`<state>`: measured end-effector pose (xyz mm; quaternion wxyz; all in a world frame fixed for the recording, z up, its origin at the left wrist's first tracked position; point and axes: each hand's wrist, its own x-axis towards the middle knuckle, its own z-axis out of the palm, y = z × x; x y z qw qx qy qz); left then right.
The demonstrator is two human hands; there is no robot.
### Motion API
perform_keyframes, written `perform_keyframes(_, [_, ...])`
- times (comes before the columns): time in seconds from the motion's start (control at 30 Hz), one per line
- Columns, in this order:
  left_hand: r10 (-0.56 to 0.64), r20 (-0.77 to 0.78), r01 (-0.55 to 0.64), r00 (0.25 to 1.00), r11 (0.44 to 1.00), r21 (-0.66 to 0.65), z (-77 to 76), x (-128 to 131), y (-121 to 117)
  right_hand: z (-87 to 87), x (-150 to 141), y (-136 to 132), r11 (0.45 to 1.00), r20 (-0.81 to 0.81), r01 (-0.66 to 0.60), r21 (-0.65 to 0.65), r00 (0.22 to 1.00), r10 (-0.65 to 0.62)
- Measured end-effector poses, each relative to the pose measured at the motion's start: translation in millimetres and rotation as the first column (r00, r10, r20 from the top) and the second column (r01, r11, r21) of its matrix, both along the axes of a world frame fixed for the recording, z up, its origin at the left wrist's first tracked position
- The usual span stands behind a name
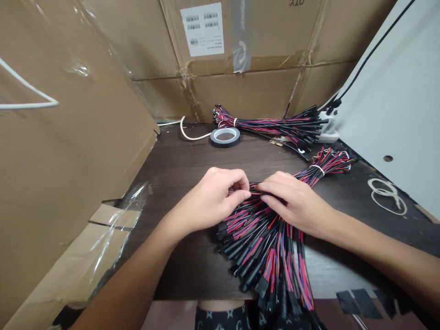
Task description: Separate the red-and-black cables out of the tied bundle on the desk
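A fanned-out bundle of red, blue and black wires (pixel 254 247) with black connectors lies across the table's front half, some ends hanging over the edge. A pale tie (pixel 316 169) gathers its far end. My left hand (pixel 220 195) is closed in a pinch on wires at the top of the fan. Close beside it, my right hand (pixel 292 199) rests over the same bundle, thumb and fingers closed on the wires. The wire between my fingertips is partly hidden. Beyond my hands lies a roll of black tape (pixel 225 137).
A second tied wire bundle (pixel 271 126) lies along the back, near a white power strip (pixel 329 127). Cardboard boxes (pixel 240 91) wall the back and left. A coiled pale cord (pixel 388 197) is at right. Black tape strips (pixel 366 303) hang from the front edge.
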<state>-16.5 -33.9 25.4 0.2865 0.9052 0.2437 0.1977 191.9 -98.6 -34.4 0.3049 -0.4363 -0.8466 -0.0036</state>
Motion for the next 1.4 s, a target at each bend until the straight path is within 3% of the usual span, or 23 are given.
perform_keyframes(0.17, [0.000, 0.076, 0.003, 0.997, 0.999, -0.041, 2.1, 0.3, 0.1, 2.0, 0.2, -0.9, 0.997, -0.009, -0.046, 0.060, 0.999, 0.047])
perform_keyframes(0.47, [-0.021, 0.069, 0.027, 0.997, 0.996, -0.083, 3.5, -0.3, 0.7, 4.2, -1.4, -0.7, 0.992, -0.051, -0.068, 0.108, 0.996, 0.074])
perform_keyframes(0.8, [-0.033, 0.038, 0.041, 0.999, 0.974, -0.224, 8.5, 1.8, -4.6, 7.3, -4.0, -2.6, 0.993, -0.127, -0.075, 0.096, 0.988, 0.086])
perform_keyframes(1.1, [-0.073, 0.044, 0.081, 0.996, 0.971, -0.225, 7.5, 2.6, -4.4, 11.8, -5.1, -7.4, 0.997, -0.132, -0.039, 0.062, 0.990, 0.047])
perform_keyframes(1.4, [-0.032, 0.028, 0.038, 0.999, 0.969, -0.242, 7.9, 1.6, -3.4, 8.0, -4.1, -3.8, 0.997, -0.128, -0.073, 0.040, 0.989, 0.077])
